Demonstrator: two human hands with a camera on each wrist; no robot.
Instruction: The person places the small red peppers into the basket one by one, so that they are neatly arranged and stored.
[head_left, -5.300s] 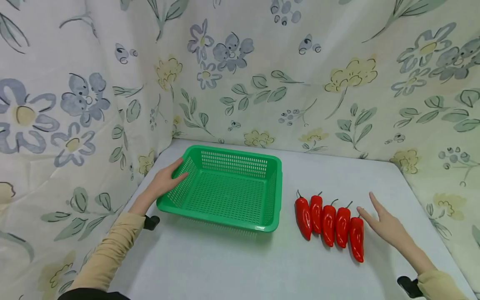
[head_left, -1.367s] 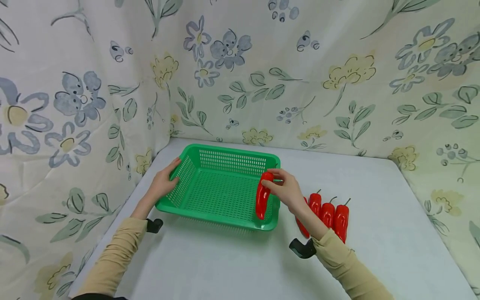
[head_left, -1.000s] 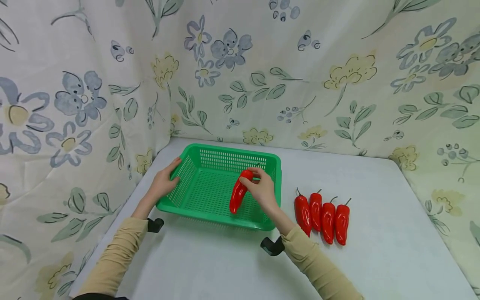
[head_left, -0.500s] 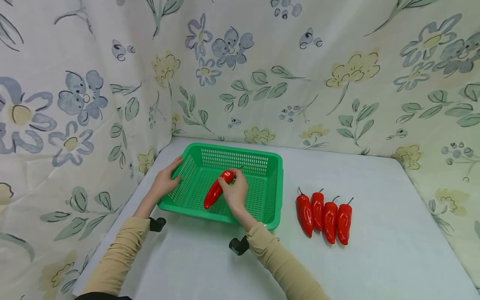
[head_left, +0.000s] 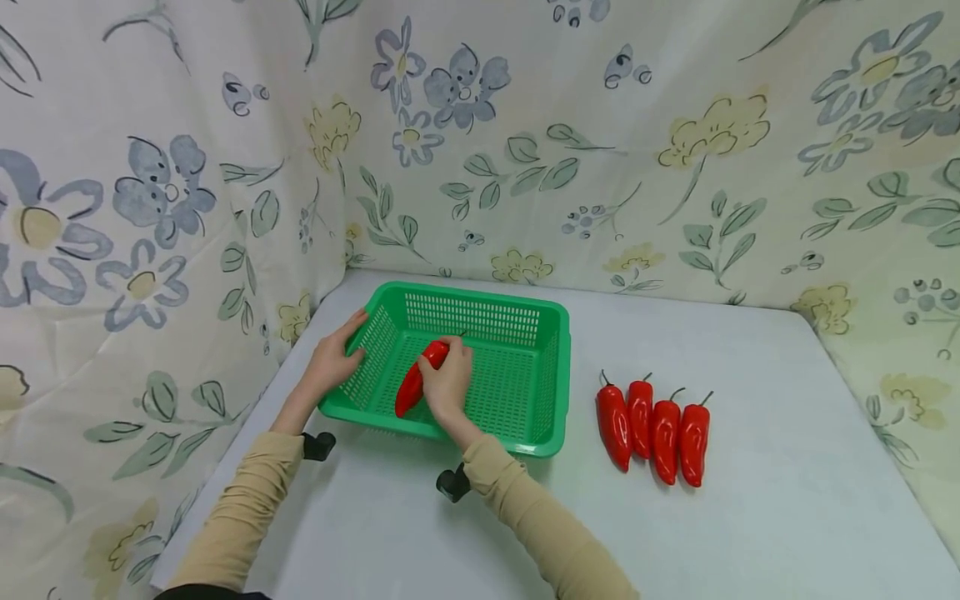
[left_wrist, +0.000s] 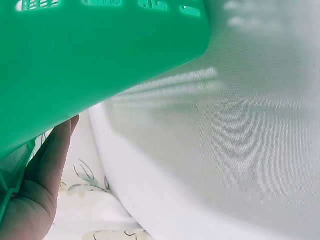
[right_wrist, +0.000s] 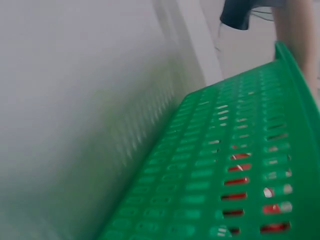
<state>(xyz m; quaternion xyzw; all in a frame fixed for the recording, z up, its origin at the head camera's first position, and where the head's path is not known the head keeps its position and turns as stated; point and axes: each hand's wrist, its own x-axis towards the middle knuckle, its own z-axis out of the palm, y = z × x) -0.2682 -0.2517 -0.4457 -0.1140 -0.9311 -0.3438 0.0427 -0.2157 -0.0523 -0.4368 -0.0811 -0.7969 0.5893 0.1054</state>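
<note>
In the head view, my left hand (head_left: 330, 362) holds the left side of a green slotted plastic basket (head_left: 487, 296), thumb on the inner side of the rim. Its fingers lie along the basket's outside in the left wrist view. Inside the basket, at the left part, my right hand (head_left: 450, 379) pinches a glossy red chili pepper (head_left: 411, 390) near its stem end. The pepper slants, tip toward the front left, low over the basket floor. In the right wrist view the slotted basket wall (right_wrist: 200, 175) hides this hand; red shows through the slots.
Several more red chili peppers (head_left: 615, 429) lie side by side on the white table (head_left: 787, 467), right of the basket, stems pointing away. Floral cloth (head_left: 600, 167) hangs behind the table and along its sides. A dark wrist-worn device (head_left: 318, 446) sits at the left wrist.
My right hand took the rightmost pepper from the row, carried it left over the basket rim, and lowered it toward the basket floor. My left hand has stayed on the basket's left side.
</note>
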